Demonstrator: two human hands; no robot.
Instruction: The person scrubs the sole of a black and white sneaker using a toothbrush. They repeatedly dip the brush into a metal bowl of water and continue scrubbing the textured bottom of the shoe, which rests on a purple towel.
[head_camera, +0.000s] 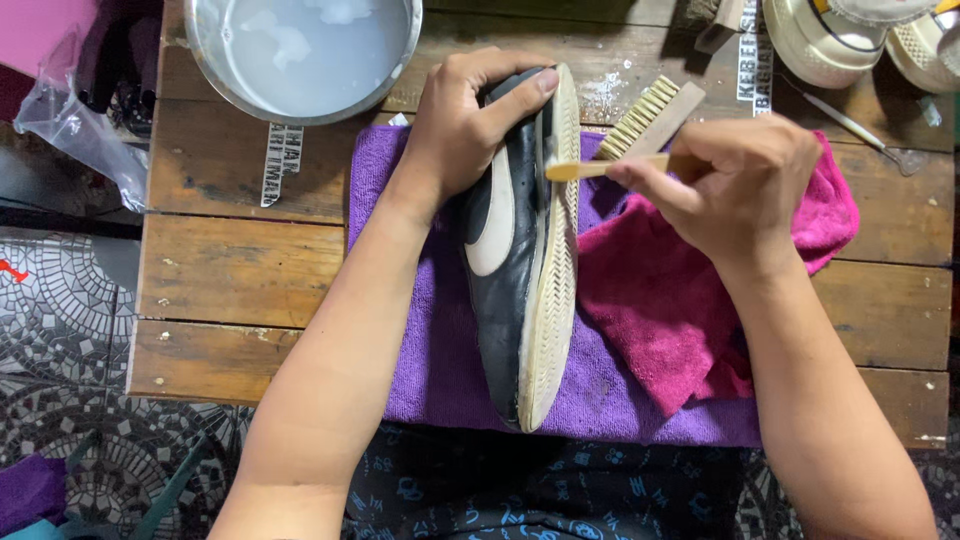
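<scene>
Left hand (462, 125): clamped over heel of black sneaker (510, 250), set on edge atop purple towel (440, 340). Right hand (745, 190): pinching small wooden brush (585, 169), bristle end touching cream sole. Adjacent: magenta cloth (660, 300), larger scrub brush (650, 118), metal basin (300, 55), wooden table (230, 270).

1. Left forearm runs up from the bench's near edge, angled toward the middle; bare, wrist nearly straight.
2. Left hand (462, 120) is palm-down, fingers curled over in a clamping grasp, thumb stretched out to the right.
3. Right forearm rises from the near right corner, leaning inward.
4. Right hand (735, 180) has its wrist bent left, knuckles up, fingers pinched tight in a fist-like grip, pointing toward the left hand.
5. Hands close, not touching.
</scene>
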